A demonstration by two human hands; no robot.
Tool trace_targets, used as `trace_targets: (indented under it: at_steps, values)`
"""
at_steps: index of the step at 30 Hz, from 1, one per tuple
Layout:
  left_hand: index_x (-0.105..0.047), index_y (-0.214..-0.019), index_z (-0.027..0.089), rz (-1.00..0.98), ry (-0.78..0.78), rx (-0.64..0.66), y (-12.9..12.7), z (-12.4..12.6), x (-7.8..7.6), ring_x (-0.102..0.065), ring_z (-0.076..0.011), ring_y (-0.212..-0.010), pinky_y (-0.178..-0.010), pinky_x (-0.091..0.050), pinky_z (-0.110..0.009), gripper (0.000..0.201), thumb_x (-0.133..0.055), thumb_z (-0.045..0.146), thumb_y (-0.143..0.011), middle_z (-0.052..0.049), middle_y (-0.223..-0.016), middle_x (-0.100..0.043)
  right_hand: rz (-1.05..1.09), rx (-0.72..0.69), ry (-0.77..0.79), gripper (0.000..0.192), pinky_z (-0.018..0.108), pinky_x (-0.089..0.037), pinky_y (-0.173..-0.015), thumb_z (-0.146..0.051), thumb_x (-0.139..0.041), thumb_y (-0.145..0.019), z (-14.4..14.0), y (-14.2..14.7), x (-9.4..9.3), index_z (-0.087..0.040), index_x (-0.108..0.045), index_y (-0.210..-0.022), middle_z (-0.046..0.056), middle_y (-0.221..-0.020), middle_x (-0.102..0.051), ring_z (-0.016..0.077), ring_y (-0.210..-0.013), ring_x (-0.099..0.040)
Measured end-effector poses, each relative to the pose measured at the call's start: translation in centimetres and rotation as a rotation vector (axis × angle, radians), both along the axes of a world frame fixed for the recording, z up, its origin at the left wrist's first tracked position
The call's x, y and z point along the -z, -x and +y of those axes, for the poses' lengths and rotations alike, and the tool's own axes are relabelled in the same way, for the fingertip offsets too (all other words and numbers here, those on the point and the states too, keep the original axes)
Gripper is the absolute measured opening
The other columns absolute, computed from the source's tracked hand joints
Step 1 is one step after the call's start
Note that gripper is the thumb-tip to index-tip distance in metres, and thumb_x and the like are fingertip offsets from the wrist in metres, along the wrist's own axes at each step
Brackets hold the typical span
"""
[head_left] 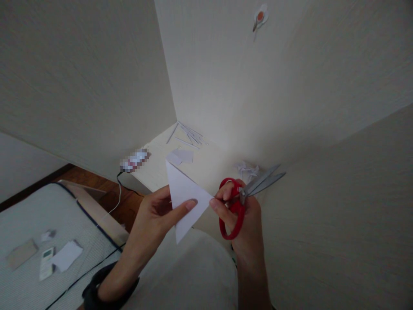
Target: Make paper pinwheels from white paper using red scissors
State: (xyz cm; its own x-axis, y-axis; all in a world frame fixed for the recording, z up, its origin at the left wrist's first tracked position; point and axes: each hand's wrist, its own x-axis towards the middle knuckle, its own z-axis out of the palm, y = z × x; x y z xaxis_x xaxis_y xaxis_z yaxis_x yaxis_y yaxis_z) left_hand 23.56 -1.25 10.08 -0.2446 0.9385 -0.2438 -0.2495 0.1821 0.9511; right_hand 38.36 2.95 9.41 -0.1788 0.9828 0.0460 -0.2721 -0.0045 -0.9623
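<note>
We note 1 white paper triangle (190, 193) held up at the near side of the worktop (208, 165). Our left hand (158, 213) pinches its left part; our right hand (247, 217) grips its right corner with the fingertips, red-handled scissors (242, 196) hooked on the fingers, blades slightly apart. Beyond, we see thin paper strips (191, 134), paper pieces (184, 156) and crumpled scraps (248, 168).

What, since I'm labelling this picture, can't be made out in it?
All in the head view:
- Left hand: most fingertips, hidden behind the white paper.
- Pixelated object: its identity, masked by blocks.
- Remote-like device: its display reading, too small and blurred.
- Paper scraps: any part behind the scissors.
- Right forearm: cut off by the bottom edge.
</note>
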Motion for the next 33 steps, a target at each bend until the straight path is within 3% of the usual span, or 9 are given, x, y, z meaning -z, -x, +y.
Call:
trace_targets:
  at_steps: [3, 9, 14, 18, 21, 23, 26, 31, 33]
  values:
    - [-0.078, -0.076, 0.022, -0.004, 0.017, 0.026, -0.2, 0.0, -0.1, -0.071, -0.0191, -0.065, -0.061, -0.059, -0.026, 0.014, -0.083, 0.028, -0.065, -0.003, -0.079, -0.079, 0.005, -0.019, 0.003, 0.025, 0.022, -0.045, -0.058, -0.01, -0.07, -0.07, 0.0, 0.0, -0.1, -0.023, -0.05, -0.07, -0.007, -0.065, -0.055, 0.0103, -0.059, -0.052]
    - [-0.078, -0.084, 0.021, -0.01, 0.06, -0.007, 0.5, -0.2, 0.7, -0.072, -0.0204, -0.065, -0.06, -0.057, -0.027, 0.017, -0.08, 0.031, -0.069, -0.005, -0.081, -0.08, 0.064, -0.07, -0.01, 0.018, 0.027, -0.045, -0.065, -0.02, -0.069, -0.075, 0.3, -0.1, -0.2, -0.023, -0.052, -0.071, -0.002, -0.072, -0.063, 0.0146, -0.07, -0.059]
    - [-0.078, -0.081, 0.022, -0.058, 0.038, -0.063, 0.1, 0.0, 0.8, -0.071, -0.0176, -0.066, -0.063, -0.056, -0.024, 0.013, -0.079, 0.029, -0.07, -0.003, -0.082, -0.079, 0.064, -0.143, 0.03, 0.021, 0.027, -0.047, -0.062, -0.034, -0.073, -0.074, 0.0, 0.2, 0.0, -0.023, -0.056, -0.074, -0.001, -0.076, -0.061, 0.0137, -0.064, -0.056]
    - [-0.078, -0.078, 0.024, -0.124, 0.012, -0.091, -0.7, 0.1, 0.3, -0.068, -0.0174, -0.07, -0.069, -0.055, -0.026, 0.01, -0.08, 0.027, -0.068, 0.0, -0.074, -0.076, -0.029, -0.122, 0.061, 0.019, 0.026, -0.048, -0.064, -0.029, -0.075, -0.071, -0.5, 0.7, 0.2, -0.024, -0.06, -0.082, -0.001, -0.081, -0.063, 0.014, -0.068, -0.057]
    - [-0.077, -0.072, 0.025, -0.024, -0.075, -0.001, -0.7, 0.0, 0.3, -0.063, -0.0153, -0.07, -0.069, -0.051, -0.024, 0.001, -0.077, 0.023, -0.072, 0.002, -0.071, -0.069, -0.122, -0.053, 0.035, 0.019, 0.025, -0.047, -0.064, -0.021, -0.074, -0.07, -0.7, 0.8, 0.1, -0.025, -0.062, -0.084, -0.002, -0.078, -0.061, 0.0139, -0.07, -0.056]
    - [-0.077, -0.07, 0.026, 0.102, -0.188, 0.043, -0.2, 0.0, 0.4, -0.059, -0.0146, -0.072, -0.064, -0.046, -0.022, 0.005, -0.077, 0.021, -0.073, 0.001, -0.075, -0.064, -0.11, 0.001, 0.008, 0.018, 0.023, -0.046, -0.062, -0.018, -0.072, -0.071, -0.6, 0.5, 0.1, -0.025, -0.061, -0.083, -0.003, -0.076, -0.059, 0.0131, -0.068, -0.055]
    - [-0.078, -0.071, 0.027, 0.261, -0.398, 0.003, 0.4, -0.1, 0.6, -0.055, -0.0165, -0.076, -0.06, -0.041, -0.023, 0.004, -0.078, 0.031, -0.073, -0.003, -0.083, -0.06, -0.014, 0.043, 0.003, 0.017, 0.022, -0.044, -0.062, -0.017, -0.073, -0.072, -0.2, -0.1, 0.2, -0.025, -0.059, -0.079, -0.005, -0.071, -0.056, 0.0113, -0.064, -0.052]
    - [-0.079, -0.071, 0.031, 0.398, -0.55, -0.095, 0.5, 0.0, 0.5, -0.052, -0.0213, -0.094, -0.085, -0.042, -0.029, 0.016, -0.069, 0.041, -0.081, -0.004, -0.096, -0.057, 0.131, -0.178, 0.102, 0.027, 0.024, -0.038, -0.051, -0.036, -0.075, -0.071, 0.4, -0.4, 0.1, -0.023, -0.051, -0.072, -0.004, -0.064, -0.056, 0.0126, -0.057, -0.05]
    - [-0.079, -0.072, 0.032, 0.436, -0.559, -0.095, 0.5, 0.1, 0.5, -0.051, -0.0222, -0.099, -0.089, -0.041, -0.03, 0.018, -0.067, 0.041, -0.083, -0.004, -0.101, -0.056, 0.173, -0.274, 0.162, 0.029, 0.023, -0.038, -0.05, -0.032, -0.077, -0.068, 0.2, -0.1, -0.2, -0.023, -0.05, -0.073, -0.004, -0.062, -0.056, 0.0118, -0.055, -0.049]
